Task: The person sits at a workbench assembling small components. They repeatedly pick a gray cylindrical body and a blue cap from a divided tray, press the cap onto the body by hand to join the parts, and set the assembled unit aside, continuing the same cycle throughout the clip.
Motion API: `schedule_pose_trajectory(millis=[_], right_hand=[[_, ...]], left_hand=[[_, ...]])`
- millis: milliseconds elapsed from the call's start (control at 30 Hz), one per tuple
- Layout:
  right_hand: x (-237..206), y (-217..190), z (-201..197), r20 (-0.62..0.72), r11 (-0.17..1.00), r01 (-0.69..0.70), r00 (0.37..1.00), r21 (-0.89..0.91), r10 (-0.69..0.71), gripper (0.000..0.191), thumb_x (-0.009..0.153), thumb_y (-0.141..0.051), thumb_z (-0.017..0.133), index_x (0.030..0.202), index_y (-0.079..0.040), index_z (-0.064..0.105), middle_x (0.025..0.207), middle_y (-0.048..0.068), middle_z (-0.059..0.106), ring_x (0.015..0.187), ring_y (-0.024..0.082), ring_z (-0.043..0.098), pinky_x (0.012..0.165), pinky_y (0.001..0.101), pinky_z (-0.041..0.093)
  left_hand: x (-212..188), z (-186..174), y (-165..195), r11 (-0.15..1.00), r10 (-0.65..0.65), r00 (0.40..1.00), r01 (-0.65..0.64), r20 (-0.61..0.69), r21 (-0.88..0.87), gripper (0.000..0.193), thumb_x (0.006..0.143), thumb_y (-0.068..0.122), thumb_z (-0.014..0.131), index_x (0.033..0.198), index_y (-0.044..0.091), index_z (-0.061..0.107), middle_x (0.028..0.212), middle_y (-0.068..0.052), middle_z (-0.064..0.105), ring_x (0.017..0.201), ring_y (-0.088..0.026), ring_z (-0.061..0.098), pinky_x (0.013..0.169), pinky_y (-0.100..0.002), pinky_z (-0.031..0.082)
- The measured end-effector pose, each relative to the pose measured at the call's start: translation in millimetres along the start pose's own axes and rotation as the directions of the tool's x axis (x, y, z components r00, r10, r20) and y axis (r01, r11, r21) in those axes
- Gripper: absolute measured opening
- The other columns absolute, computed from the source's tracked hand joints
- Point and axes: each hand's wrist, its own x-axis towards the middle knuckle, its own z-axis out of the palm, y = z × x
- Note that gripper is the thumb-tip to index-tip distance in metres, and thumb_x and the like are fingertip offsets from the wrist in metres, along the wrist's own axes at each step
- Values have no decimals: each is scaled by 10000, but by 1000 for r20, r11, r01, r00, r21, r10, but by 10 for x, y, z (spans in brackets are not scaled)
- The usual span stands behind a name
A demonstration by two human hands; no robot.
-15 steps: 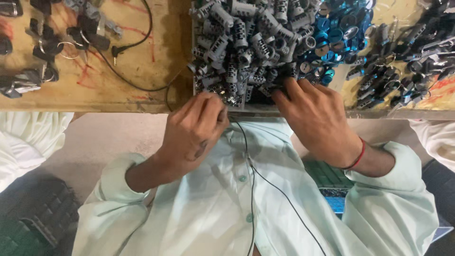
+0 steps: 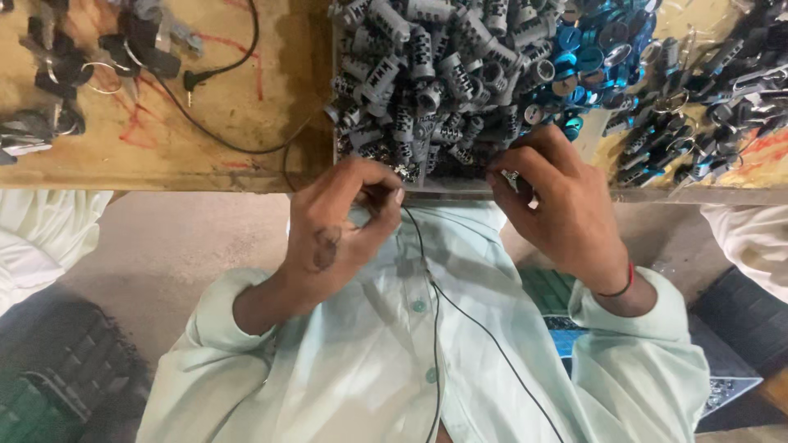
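My left hand (image 2: 336, 226) hovers at the near edge of the wooden table (image 2: 164, 156), thumb and fingers pinched on a small dark part (image 2: 382, 197). My right hand (image 2: 562, 205) is just right of it, its fingertips closed on a small silvery metal part (image 2: 510, 176). Both hands touch the near side of a heap of grey metal cylinders (image 2: 427, 74) piled on the table. A thin black cable (image 2: 427, 271) runs down my pale green shirt between the hands.
Blue round caps (image 2: 587, 49) lie right of the cylinders, and dark keys and key parts (image 2: 698, 90) beyond them. More keys with rings (image 2: 57, 74) and a black cable with a plug (image 2: 213, 98) lie at the table's left. Other people's pale sleeves (image 2: 41, 230) flank me.
Both hands have drawn their fingers out of the cylinder heap to its near edge. The left fingers have closed into a pinch.
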Motion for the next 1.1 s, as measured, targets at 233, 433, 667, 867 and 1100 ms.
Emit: schedule_pose_trajectory(millis=[233, 433, 667, 867, 1100], right_hand=[[-248, 183, 127, 92, 731, -325, 936, 600, 341, 55, 967, -20, 705, 1003, -4, 666, 1014, 22, 588, 679, 50, 620, 547, 189, 491], [-374, 205, 174, 72, 652, -272, 946, 708, 317, 19, 1032, -4, 646, 1041, 8, 636, 1059, 34, 570, 709, 55, 602, 559, 196, 479], [-398, 224, 180, 20, 746, -229, 960, 626, 278, 48, 1030, -14, 656, 1055, 26, 648, 1074, 45, 543, 729, 60, 606, 584, 204, 496], [-400, 204, 198, 150, 402, -238, 959, 884, 239, 193, 1102, -183, 578, 1070, 7, 568, 1049, 30, 500, 727, 64, 539, 589, 205, 429], [-439, 129, 465, 149, 231, -198, 966, 953, 213, 271, 1146, -284, 497, 1118, -17, 531, 985, 40, 506, 721, 58, 476, 589, 210, 395]], left_hand=[[23, 243, 23, 976, 146, 985, -129, 88, -173, 272, 990, -64, 705, 1228, 67, 694, 1134, -61, 734, 920, -153, 750, 803, -267, 611], [102, 542, 110, 971, 163, 986, -159, 11, -181, 283, 953, -67, 718, 1206, 61, 730, 1103, -63, 709, 920, -171, 718, 791, -281, 586], [91, 555, 111, 965, 81, 997, -75, 12, -251, 192, 982, -17, 729, 1166, 30, 703, 1081, -77, 725, 934, -156, 734, 827, -269, 603], [67, 606, 58, 910, 30, 992, 24, 123, -413, 175, 990, -10, 722, 1158, 28, 695, 1042, -78, 742, 930, -131, 754, 839, -268, 630], [61, 630, 19, 891, 197, 980, -175, 10, -419, 244, 1030, -43, 691, 1255, 51, 690, 1162, -106, 729, 962, -166, 753, 821, -253, 641]])
